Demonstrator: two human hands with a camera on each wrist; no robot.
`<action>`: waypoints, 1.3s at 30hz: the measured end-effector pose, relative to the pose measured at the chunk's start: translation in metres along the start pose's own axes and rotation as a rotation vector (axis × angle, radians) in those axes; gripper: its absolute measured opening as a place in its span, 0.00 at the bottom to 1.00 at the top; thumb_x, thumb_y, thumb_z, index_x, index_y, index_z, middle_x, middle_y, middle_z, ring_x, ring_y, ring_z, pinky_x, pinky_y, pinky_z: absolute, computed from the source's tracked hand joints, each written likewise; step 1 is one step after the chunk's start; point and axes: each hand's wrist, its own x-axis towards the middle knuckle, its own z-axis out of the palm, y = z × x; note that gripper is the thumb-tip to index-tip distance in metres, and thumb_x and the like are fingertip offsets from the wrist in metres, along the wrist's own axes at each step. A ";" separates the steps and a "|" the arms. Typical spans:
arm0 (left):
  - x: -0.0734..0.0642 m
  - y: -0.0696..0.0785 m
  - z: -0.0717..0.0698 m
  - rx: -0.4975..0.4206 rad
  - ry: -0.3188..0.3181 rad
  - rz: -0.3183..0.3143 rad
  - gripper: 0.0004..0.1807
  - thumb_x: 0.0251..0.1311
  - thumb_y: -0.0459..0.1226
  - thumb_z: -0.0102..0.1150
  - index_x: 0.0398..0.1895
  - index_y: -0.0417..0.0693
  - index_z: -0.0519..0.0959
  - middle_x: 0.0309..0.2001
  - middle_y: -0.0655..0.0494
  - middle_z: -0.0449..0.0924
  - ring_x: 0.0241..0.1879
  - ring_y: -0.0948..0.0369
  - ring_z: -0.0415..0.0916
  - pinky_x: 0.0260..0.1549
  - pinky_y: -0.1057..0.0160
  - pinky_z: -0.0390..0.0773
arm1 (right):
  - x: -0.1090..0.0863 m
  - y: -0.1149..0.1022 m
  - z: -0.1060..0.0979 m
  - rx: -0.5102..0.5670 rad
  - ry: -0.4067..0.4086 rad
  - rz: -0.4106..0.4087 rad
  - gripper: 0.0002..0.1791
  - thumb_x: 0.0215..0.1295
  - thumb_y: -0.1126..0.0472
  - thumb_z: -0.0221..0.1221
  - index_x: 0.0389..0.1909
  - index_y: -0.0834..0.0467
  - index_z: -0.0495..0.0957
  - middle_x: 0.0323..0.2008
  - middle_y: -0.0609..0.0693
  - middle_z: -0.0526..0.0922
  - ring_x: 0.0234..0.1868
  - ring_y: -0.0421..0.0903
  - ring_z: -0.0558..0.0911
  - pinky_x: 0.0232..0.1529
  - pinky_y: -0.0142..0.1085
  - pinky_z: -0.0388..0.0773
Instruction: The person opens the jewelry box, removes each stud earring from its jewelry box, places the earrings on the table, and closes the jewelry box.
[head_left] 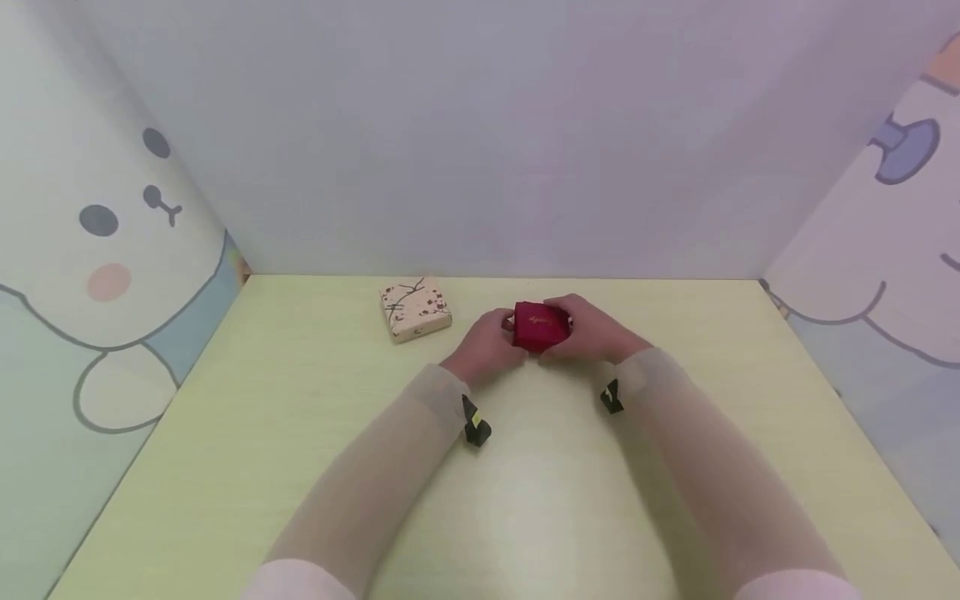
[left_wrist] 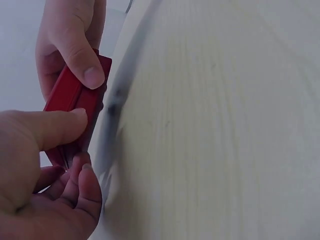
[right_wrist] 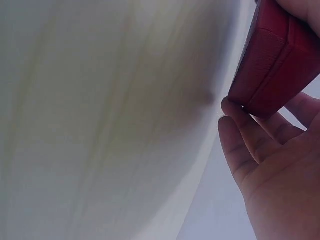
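A small red box (head_left: 542,326) with gold lettering on its top is held between both hands near the back of the table. My left hand (head_left: 492,346) grips its left end, thumb on the near side and fingers curled at the far and lower edges. My right hand (head_left: 596,330) grips the right end, with the thumb along the near side. In the left wrist view, a seam runs along the side of the red box (left_wrist: 70,100), and its lid looks closed. The right wrist view shows fingertips right at the lower edge of the red box (right_wrist: 267,65).
A cream square box (head_left: 416,309) with a dark branch-and-blossom print lies on the table to the left of the hands. The pale wooden table (head_left: 300,400) meets a plain back wall (head_left: 480,142). Side walls with cartoon animals (head_left: 112,250) flank it.
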 end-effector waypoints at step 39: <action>-0.125 -0.028 -0.009 -0.313 0.026 -0.031 0.57 0.51 0.43 0.82 0.79 0.53 0.53 0.53 0.52 0.75 0.50 0.55 0.79 0.52 0.54 0.81 | -0.080 -0.081 0.050 -0.096 0.026 -0.201 0.54 0.45 0.47 0.82 0.74 0.50 0.68 0.61 0.42 0.73 0.61 0.44 0.73 0.52 0.43 0.82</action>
